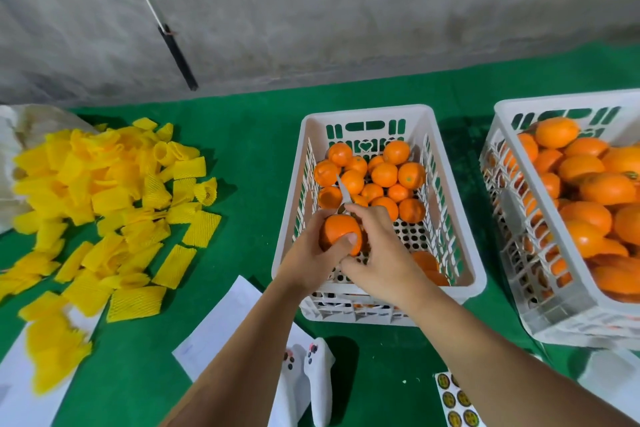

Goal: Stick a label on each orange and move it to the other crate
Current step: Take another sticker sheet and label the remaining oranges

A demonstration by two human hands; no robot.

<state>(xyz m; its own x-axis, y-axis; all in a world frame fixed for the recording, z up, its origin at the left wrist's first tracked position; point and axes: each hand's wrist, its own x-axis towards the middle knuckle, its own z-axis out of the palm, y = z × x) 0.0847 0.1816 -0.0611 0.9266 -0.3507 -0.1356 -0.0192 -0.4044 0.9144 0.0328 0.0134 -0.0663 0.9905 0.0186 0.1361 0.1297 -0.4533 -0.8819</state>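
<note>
My left hand point(310, 262) grips one orange point(337, 230) from the side, thumb across its front, above the near half of the middle white crate point(367, 112). My right hand point(379, 253) reaches over the orange, its fingertips curled at the fruit's top, where they pinch a thin pale strip point(343, 191) that sticks up and away. Several oranges point(384, 175) lie in the far half of this crate. The white crate on the right point(554, 101) is heaped with oranges point(606, 189). A sheet of round yellow labels point(455, 402) lies at the bottom right.
A pile of yellow foam net sleeves point(114, 204) covers the green table on the left. White paper sheets point(221, 319) and a white glove with a printed face point(320, 381) lie near the front edge. A black-handled rod point(178, 57) leans against the grey wall.
</note>
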